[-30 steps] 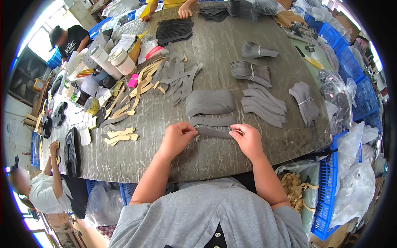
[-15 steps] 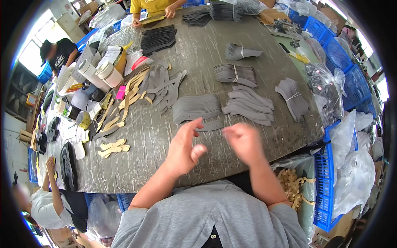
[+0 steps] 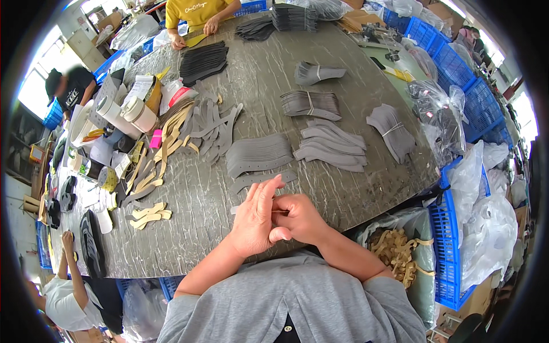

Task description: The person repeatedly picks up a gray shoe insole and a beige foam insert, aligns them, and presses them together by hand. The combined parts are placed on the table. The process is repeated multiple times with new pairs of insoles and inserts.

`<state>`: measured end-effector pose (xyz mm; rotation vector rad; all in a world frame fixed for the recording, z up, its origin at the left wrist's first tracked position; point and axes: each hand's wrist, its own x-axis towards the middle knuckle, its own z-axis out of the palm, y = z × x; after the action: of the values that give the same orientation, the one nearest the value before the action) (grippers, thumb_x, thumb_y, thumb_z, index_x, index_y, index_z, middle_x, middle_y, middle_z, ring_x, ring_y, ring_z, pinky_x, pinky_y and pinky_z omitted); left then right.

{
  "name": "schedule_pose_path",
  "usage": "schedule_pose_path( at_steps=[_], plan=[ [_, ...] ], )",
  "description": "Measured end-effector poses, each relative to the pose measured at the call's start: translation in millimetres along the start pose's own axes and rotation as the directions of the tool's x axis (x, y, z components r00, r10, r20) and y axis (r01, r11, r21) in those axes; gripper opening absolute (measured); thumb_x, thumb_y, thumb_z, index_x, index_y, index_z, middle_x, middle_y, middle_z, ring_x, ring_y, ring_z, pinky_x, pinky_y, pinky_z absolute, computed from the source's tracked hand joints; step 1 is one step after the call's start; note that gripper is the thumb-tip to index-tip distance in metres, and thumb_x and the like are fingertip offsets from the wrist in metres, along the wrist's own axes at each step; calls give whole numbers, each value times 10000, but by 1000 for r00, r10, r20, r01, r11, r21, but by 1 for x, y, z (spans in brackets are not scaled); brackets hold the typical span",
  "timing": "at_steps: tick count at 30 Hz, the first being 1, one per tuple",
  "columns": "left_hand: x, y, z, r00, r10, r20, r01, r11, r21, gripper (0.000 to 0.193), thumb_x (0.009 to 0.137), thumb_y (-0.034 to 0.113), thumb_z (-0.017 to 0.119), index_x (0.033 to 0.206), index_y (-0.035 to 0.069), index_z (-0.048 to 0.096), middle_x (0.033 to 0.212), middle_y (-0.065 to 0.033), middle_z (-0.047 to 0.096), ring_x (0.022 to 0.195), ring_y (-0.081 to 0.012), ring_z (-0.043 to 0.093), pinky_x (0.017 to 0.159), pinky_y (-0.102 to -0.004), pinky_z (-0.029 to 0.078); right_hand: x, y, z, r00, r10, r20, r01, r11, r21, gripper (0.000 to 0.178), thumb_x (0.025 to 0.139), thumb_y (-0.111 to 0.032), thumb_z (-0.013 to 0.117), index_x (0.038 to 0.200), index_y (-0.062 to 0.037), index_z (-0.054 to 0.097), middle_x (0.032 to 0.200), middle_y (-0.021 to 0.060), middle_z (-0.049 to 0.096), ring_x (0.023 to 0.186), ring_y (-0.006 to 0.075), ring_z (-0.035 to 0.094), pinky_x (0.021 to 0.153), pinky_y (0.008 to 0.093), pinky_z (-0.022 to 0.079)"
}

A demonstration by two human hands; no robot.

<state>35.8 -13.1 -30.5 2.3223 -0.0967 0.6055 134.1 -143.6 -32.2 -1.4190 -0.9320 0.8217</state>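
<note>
My left hand [image 3: 254,223] is over the near part of the table, fingers stretched out and thumb apart. Against its palm side, my right hand [image 3: 302,218] has its fingers curled in; whatever they may pinch is hidden. A small grey end [image 3: 234,210] shows beside my left hand, and I cannot tell if it is held. Just beyond my fingers lies a single curved grey strip [image 3: 245,182] with small holes. Behind it is a fanned row of matching grey strips [image 3: 258,153]. To its right sits a looser pile of grey curved pieces [image 3: 331,146].
Tied grey bundles [image 3: 311,103] lie farther back and right. Loose grey and tan strips [image 3: 214,128], white containers [image 3: 139,114] and a shoe [image 3: 91,243] are at left. A blue crate [image 3: 445,246] borders the right edge. Across the table, a person in yellow [image 3: 200,14] handles pieces.
My right hand has moved left and down to meet my left hand, its fingers now curled against it. The whole view has shifted slightly, moving the table's contents leftward.
</note>
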Motion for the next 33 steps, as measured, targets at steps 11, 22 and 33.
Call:
schedule_pose_path(
  at_steps=[11,22,33],
  plan=[
    [0,9,-3,972,-231,-39,149,740,-656,779,926,621,470,1364,-20,403,1256,-178,533,1115,-246,527,897,-368,481,4,6,7,976,216,33,-204,850,486,40,829,-11,598,840,-24,634,727,27,612,634,78,534,590,235,432],
    [25,10,-43,991,-22,-132,55,967,249,167,766,60,738,923,85,687,816,-73,644,623,-256,620,581,-344,516,4,5,-14,991,101,-93,-41,866,498,172,889,-79,423,965,-68,577,870,-3,552,652,49,432,556,196,362],
    [-8,-32,-76,734,-662,-149,607,738,-294,77,812,65,721,834,6,676,697,-7,630,619,-75,563,570,-236,453,5,18,-124,809,-13,-587,519,483,705,165,971,-231,514,844,-136,468,655,-36,386,553,96,332,578,227,363]
  ],
)
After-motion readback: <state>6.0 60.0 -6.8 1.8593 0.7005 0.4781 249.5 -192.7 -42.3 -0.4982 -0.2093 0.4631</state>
